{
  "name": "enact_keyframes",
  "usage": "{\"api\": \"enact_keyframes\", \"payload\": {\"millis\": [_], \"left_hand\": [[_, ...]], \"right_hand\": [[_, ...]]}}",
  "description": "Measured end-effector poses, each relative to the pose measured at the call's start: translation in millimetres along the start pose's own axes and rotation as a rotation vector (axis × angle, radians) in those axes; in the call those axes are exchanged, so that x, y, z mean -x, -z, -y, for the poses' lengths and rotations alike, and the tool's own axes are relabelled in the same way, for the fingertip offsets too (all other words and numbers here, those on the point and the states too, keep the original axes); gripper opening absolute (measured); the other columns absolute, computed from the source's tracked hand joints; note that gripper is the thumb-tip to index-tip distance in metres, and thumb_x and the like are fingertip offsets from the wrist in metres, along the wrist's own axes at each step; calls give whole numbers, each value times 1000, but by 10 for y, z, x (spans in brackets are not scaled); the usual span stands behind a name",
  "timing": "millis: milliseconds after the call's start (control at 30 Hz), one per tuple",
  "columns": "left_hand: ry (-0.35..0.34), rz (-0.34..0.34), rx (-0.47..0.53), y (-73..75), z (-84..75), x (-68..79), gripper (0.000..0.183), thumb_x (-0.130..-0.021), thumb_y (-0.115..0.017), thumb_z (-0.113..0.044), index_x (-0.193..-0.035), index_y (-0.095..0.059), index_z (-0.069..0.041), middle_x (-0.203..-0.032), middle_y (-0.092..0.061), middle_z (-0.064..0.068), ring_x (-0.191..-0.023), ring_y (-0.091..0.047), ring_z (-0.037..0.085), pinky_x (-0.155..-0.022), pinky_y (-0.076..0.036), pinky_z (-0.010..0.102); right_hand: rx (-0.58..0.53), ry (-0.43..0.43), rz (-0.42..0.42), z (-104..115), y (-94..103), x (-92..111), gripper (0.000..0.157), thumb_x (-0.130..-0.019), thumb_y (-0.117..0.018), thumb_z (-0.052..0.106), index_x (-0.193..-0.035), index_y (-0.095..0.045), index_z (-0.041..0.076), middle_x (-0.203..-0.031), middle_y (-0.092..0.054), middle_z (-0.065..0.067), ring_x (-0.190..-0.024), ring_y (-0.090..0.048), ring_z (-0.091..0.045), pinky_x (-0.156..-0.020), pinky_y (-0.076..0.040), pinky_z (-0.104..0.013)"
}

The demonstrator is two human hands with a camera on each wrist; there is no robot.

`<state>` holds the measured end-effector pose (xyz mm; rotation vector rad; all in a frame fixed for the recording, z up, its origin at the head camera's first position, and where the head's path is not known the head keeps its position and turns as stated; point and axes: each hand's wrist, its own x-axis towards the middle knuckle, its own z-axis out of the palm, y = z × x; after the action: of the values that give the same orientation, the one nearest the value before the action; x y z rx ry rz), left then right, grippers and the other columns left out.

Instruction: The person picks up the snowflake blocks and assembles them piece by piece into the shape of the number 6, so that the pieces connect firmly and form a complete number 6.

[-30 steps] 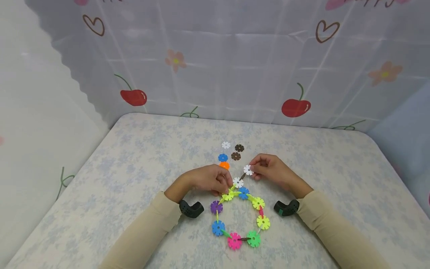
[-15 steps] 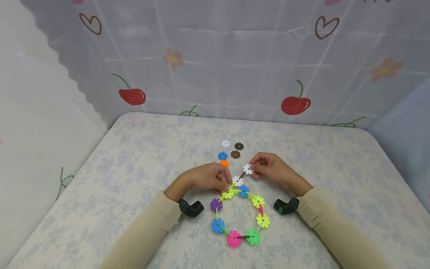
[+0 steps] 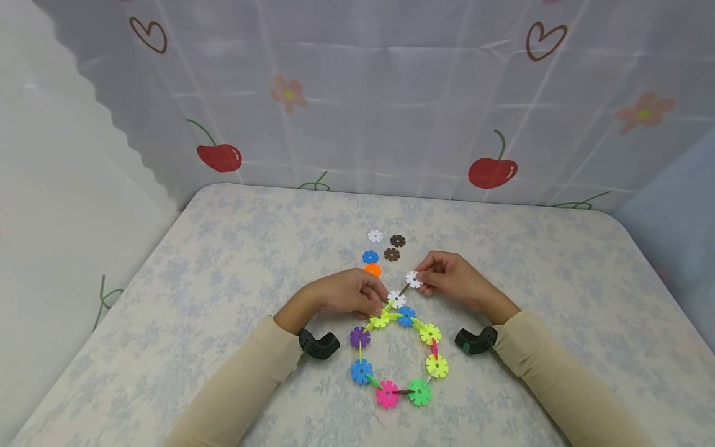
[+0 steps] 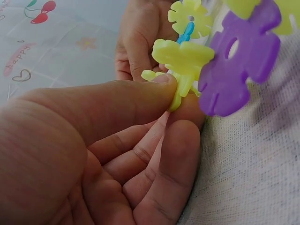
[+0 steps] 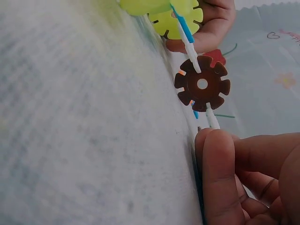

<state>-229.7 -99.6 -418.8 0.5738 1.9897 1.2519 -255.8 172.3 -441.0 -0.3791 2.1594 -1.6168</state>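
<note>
Notched plastic discs are linked into a ring on the table, with a short branch at its far side. My left hand (image 3: 349,293) pinches a yellow disc (image 3: 380,320) in the ring between thumb and forefinger. In the left wrist view a purple disc (image 4: 241,58) hangs beside that grip. My right hand (image 3: 455,279) pinches the white disc (image 3: 413,279) at the branch's tip. Between this and another white disc (image 3: 396,299) sits a brown disc (image 5: 202,84), seen face-on in the right wrist view. A blue disc (image 3: 406,316) joins the ring just right of my left fingertips.
Beyond my hands lie loose discs: a white one (image 3: 375,236), two brown, including one brown disc (image 3: 392,254), a blue one (image 3: 370,256) and an orange one (image 3: 373,270). The patterned tablecloth (image 3: 268,230) reaches a printed curtain (image 3: 357,112) at the back.
Both hands keep their pinch on the same discs and have hardly moved. The whole view has shifted slightly, with the ring sitting a little higher in it.
</note>
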Motion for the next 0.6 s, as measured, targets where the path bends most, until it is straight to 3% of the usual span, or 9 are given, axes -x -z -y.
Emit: {"api": "enact_keyframes", "payload": {"millis": [333, 600], "left_hand": [[-11, -18, 20, -30, -6, -4, 19, -94, -65, 2, -113, -67, 5, -86, -70, 6, -67, -57, 16, -66, -51, 27], [-5, -42, -24, -62, -52, 0, 17, -94, -65, 3, -111, -68, 4, -87, -70, 6, -70, -60, 16, -67, -51, 27]], "right_hand": [[1, -11, 16, 14, -17, 3, 11, -98, -65, -1, -105, -64, -9, -93, -69, -15, -78, -71, -20, -71, -59, -32], [13, 1, 46, -2, 5, -3, 7, -98, -64, -2, -102, -64, -8, -97, -69, -15, -80, -71, -20, -71, -59, -31]]}}
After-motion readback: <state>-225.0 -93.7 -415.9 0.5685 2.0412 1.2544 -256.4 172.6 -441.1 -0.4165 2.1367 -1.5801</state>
